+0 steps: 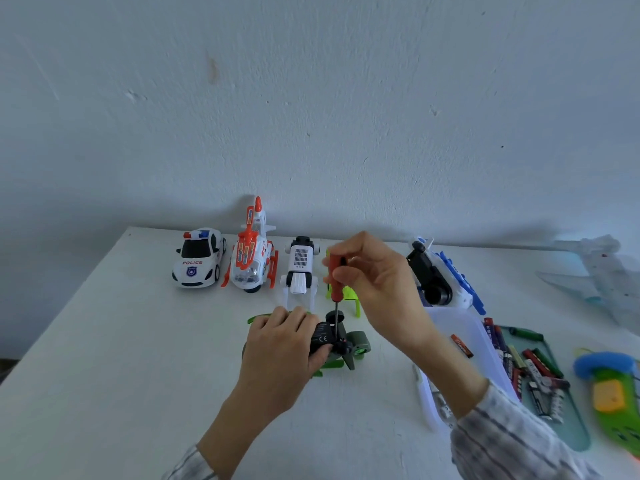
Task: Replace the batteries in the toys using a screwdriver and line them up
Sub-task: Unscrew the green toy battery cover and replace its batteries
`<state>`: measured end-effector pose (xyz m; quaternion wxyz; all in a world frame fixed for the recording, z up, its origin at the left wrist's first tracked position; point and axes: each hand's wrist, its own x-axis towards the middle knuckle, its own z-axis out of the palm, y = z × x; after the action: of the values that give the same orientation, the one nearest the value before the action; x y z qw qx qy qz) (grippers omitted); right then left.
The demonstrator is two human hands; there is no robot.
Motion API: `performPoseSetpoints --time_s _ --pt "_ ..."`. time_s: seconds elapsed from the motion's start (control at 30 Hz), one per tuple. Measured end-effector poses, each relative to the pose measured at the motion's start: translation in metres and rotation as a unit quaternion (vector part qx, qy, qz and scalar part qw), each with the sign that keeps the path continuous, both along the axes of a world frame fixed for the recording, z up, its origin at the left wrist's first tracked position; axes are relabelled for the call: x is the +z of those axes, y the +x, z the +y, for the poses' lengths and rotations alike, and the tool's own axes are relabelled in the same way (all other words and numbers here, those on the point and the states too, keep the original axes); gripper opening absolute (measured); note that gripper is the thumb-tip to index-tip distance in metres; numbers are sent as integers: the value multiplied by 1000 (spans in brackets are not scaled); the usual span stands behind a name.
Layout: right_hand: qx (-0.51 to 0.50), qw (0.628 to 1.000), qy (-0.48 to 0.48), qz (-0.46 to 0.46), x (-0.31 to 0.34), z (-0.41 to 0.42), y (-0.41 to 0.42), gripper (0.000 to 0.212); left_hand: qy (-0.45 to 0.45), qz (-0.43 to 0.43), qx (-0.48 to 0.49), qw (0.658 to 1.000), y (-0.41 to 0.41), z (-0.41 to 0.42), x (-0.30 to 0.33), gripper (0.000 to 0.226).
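toys stand in a row along the far edge of the white table (104, 341), which reads as the line-up of finished ones: from the left a white plastic police car (198, 258), a white and orange toy helicopter (252, 258), a white blocky robot toy with black vents (300, 268) and, half hidden behind the right hand, a lime green plastic toy (346, 296). near the middle of the table the left hand (280, 348) has its fingers curled over a dark green wheeled toy (341, 342) turned underside up, pinning it to the table, probably so it will not spin under the tool. the right hand (374, 282) pinches the orange-handled screwdriver (335, 282) upright between fingers and thumb, its thin shaft running straight down onto the black battery cover, a hold that suits twisting a small screw; whether the screw is going in or coming out cannot be told. right of the hand, at the far side, a white and blue toy (446, 275) lies on its side showing a black underside, likely still waiting. nearer, a clear plastic box (485, 355) holds one orange battery, and just beside it a teal tray (575, 427) carries a jumble of loose batteries and a green-handled tool. at the far right lie a pale translucent toy aeroplane (595, 268) and, nearer, a green toy with blue and yellow parts (609, 393).
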<state>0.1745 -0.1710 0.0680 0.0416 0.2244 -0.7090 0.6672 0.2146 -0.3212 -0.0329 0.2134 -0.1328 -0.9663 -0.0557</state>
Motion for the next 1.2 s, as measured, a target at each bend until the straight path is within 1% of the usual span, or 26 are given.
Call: performPoseSetpoints --time_s 0.07,0.1,0.17,0.27,0.3,0.43,0.5,0.57,0.63,0.73,0.77,0.87,0.93,0.97,1.03,1.07,1.13,1.2 --pt "19 1000 0 -8 0 -1 5 37 4 4 -3 1000 0 0 -1 41" --pt "20 1000 10 -8 -1 -1 8 34 6 6 -4 1000 0 0 -1 40" --pt "-9 999 38 19 -2 -2 12 27 9 11 -4 1000 0 0 -2 39" --pt "-79 995 -6 53 -8 -2 14 30 14 8 -5 1000 0 0 -2 38" --pt "-92 994 -13 58 -9 -3 14 28 16 5 -3 1000 0 0 -2 38" --pt "-90 995 -9 51 -14 -3 19 25 17 -3 -2 1000 -1 0 -2 38" --pt "-81 996 -34 24 -12 -3 21 23 15 -5 -2 1000 -1 -1 -2 39" --pt "-100 994 -39 16 -10 -4 23 19 17 -5 -4 1000 -1 -1 -1 39" --pt "-131 991 -21 32 -10 -5 23 24 17 -5 -6 1000 -3 -2 1 37" --pt "-148 987 -26 52 -12 -8 21 31 11 -8 -11 1000 -9 -3 0 28" --pt "-150 987 -23 51 -12 -8 20 30 12 -12 -11 1000 -10 -3 0 29" --pt "-142 989 -45 18 -11 -4 21 23 12 -15 -12 1000 -11 -3 0 31" --pt "-143 988 -53 5 -12 2 21 15 13 -8 -15 1000 -12 -3 1 30" --pt "-154 987 -44 9 -13 6 21 13 13 -5 -16 1000 -12 -3 2 30" --pt "-181 983 -26 32 -15 11 24 22 12 -4 -16 1000 -10 -3 1 29" --pt "-183 981 -33 46 -15 14 25 24 12 -4 -16 1000 -9 -2 1 29" --pt "-170 982 -54 64 -17 16 27 19 12 -6 -16 1000 -9 -3 0 30" --pt "-165 983 -49 58 -18 18 26 20 10 -3 -13 1000 -9 -3 -1 30"
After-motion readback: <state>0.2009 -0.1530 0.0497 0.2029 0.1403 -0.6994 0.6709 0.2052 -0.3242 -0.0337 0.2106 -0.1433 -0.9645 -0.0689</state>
